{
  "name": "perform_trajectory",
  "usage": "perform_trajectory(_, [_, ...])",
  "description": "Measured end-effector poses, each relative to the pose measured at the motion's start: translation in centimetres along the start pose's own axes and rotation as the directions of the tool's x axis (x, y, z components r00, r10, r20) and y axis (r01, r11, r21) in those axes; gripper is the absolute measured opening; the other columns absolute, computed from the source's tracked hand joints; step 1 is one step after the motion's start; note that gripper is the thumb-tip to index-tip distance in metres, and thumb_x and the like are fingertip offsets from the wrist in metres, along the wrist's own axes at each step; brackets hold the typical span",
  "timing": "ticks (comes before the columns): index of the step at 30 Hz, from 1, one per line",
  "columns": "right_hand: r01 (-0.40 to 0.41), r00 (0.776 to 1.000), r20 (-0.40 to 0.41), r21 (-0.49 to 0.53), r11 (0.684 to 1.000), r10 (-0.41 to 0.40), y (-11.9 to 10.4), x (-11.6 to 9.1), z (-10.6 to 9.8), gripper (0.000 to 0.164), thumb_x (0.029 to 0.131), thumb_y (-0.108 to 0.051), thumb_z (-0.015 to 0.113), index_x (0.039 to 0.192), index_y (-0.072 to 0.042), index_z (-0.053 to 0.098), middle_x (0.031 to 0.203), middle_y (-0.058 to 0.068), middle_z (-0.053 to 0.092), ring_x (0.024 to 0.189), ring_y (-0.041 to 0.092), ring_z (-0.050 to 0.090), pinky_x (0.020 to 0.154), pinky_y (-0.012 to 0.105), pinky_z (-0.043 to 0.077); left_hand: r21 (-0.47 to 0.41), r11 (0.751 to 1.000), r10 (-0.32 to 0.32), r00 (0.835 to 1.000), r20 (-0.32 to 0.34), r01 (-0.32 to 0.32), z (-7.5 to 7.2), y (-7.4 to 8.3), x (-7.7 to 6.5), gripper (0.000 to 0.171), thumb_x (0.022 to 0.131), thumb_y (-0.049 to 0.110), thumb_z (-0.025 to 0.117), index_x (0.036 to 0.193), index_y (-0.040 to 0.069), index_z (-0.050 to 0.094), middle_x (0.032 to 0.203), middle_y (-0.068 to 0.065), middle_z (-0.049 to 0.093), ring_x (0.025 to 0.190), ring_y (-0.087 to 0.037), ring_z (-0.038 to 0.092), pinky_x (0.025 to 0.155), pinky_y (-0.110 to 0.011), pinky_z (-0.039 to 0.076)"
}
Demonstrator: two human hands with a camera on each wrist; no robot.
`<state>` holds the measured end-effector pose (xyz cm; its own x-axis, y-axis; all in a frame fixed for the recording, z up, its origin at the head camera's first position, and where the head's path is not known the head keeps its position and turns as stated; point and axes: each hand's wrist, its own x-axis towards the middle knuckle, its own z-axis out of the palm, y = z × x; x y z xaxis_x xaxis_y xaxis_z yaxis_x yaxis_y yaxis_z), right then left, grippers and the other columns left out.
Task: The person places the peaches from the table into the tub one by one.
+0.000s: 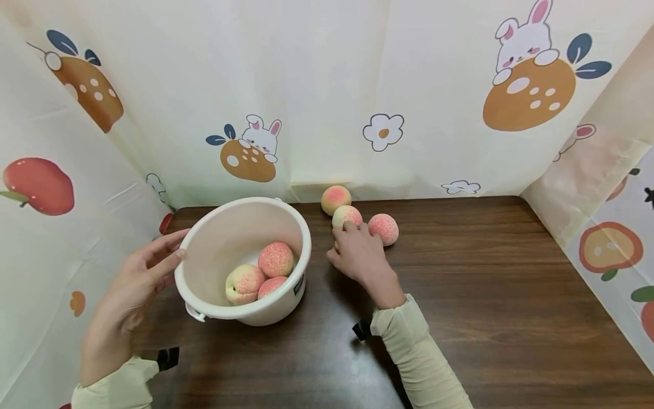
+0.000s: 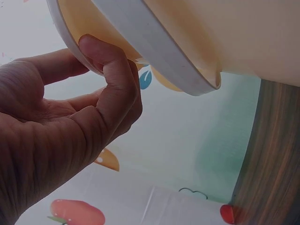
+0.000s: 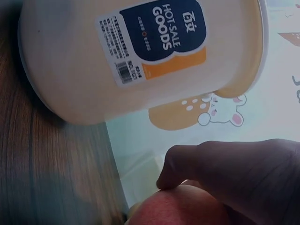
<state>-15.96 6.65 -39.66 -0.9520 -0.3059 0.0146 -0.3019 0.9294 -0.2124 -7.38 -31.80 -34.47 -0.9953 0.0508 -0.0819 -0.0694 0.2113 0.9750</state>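
Note:
A cream plastic bucket stands tilted slightly on the left of the table, with three pink-and-yellow peaches inside. My left hand pinches its rim from the left; in the left wrist view the fingers bend at the white rim. To the right of the bucket, my right hand grips a peach. The right wrist view shows the thumb on this peach, while the head view mostly hides it under the hand. Close by lie three other peaches, two beyond the fingertips and one to the right.
The dark wooden table reaches right and forward of the hands. A printed curtain with rabbits and fruit encloses the back and both sides. The bucket bears a printed label on its right side.

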Motion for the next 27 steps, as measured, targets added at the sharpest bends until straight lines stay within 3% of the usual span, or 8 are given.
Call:
perform_trajectory(4, [0.036, 0.998, -0.052, -0.014, 0.999, -0.037, -0.4, 0.1, -0.1, 0.014, 0.089, -0.03, 0.063, 0.097, -0.018, 0.062, 0.104, 0.006, 0.062, 0.105, 0.038, 0.057, 0.078, 0.055, 0.052, -0.036, 0.999, 0.017, 1.0, 0.006, -0.017, 0.1, -0.1, 0.1, 0.036, 0.106, 0.012, 0.06, 0.141, 0.018, 0.06, 0.112, 0.009, 0.067, 0.093, -0.005, 0.069, 0.075, -0.022, 0.063])
perform_trajectory(13, [0.09, 0.984, -0.152, -0.041, 0.995, -0.095, -0.8, 0.5, -1.2, 0.009, 0.087, -0.027, 0.061, 0.089, -0.019, 0.057, 0.096, 0.003, 0.059, 0.103, 0.036, 0.057, 0.067, 0.048, 0.046, -0.068, 0.997, 0.02, 1.0, 0.018, -0.019, 0.1, -0.3, 0.1, 0.035, 0.106, 0.01, 0.059, 0.14, 0.019, 0.06, 0.112, 0.008, 0.068, 0.093, -0.006, 0.07, 0.075, -0.023, 0.064])
perform_trajectory(27, [0.138, 0.96, -0.233, -0.084, 0.987, -0.154, -1.9, 0.8, -4.8, 0.013, 0.088, -0.025, 0.057, 0.099, -0.018, 0.058, 0.099, 0.003, 0.057, 0.095, 0.035, 0.055, 0.067, 0.05, 0.047, -0.098, 0.995, 0.018, 1.0, 0.013, -0.016, 0.0, -0.4, 0.1, 0.034, 0.106, 0.01, 0.059, 0.137, 0.021, 0.062, 0.111, 0.008, 0.069, 0.093, -0.006, 0.071, 0.075, -0.023, 0.064])
